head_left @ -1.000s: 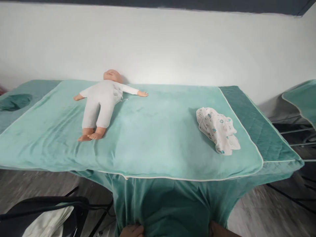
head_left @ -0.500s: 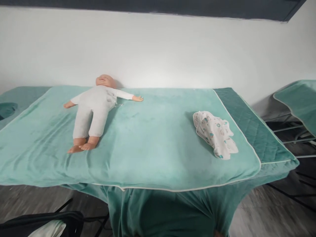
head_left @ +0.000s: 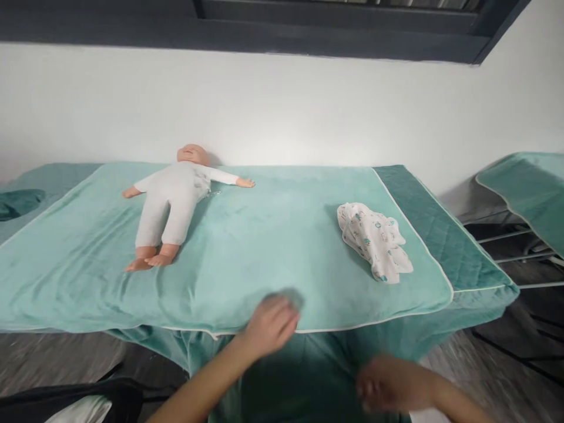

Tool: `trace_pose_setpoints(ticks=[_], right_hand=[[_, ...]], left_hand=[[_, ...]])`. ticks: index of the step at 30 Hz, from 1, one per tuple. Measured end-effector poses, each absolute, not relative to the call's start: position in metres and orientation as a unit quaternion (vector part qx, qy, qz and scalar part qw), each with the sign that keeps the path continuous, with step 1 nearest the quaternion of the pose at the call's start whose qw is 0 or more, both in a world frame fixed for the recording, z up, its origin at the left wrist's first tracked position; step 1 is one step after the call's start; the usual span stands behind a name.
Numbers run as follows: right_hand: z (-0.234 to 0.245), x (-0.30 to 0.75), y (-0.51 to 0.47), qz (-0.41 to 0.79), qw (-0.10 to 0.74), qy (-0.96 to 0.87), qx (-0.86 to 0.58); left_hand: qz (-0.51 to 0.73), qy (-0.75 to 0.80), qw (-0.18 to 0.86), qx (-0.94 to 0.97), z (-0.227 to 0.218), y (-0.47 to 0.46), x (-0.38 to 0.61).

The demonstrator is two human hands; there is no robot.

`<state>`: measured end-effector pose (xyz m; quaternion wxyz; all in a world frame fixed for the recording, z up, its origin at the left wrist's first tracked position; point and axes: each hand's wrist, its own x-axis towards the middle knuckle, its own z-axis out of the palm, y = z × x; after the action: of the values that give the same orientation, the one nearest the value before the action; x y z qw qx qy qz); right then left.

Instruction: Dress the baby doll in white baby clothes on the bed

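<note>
Both of your hands are smeared by motion, so their outlines are soft, and you cannot tell whether the fingers of either are spread, curled or gripping. Your left hand [head_left: 272,324] shows only its back, with the fingertips lost in the blur at the near edge of the light green blanket [head_left: 273,247]. It lies over that white-piped hem, but whether it touches it is unclear. Your right hand [head_left: 388,385] sits lower and to the right, in front of the cloth hanging below the hem and apart from the blanket. Its forearm is cut off by the bottom edge. The blanket spreads across the table [head_left: 440,229]. A doll [head_left: 171,200] lies on its back at the far left, and a patterned cloth [head_left: 374,238] is bunched at the right. Both are well apart from your fingers.
</note>
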<state>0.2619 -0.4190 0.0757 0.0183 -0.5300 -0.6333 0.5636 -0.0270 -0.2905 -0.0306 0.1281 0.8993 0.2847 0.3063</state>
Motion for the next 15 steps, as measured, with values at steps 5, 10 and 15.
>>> trace_pose_setpoints(ticks=[5,10,15], right_hand=[[0.05,0.278,-0.303,0.294,0.277,-0.665,-0.628],[0.016,0.285,-0.236,-0.082,0.229,-0.583,-0.775],[0.006,0.312,-0.214,-0.152,0.226,-0.55,-0.79]], left_hand=[[0.344,0.453,0.173,0.804,-0.012,-0.194,0.073],[0.368,0.467,0.242,0.767,-0.011,-0.187,0.079],[0.368,0.48,0.166,0.779,-0.011,-0.19,0.075]])
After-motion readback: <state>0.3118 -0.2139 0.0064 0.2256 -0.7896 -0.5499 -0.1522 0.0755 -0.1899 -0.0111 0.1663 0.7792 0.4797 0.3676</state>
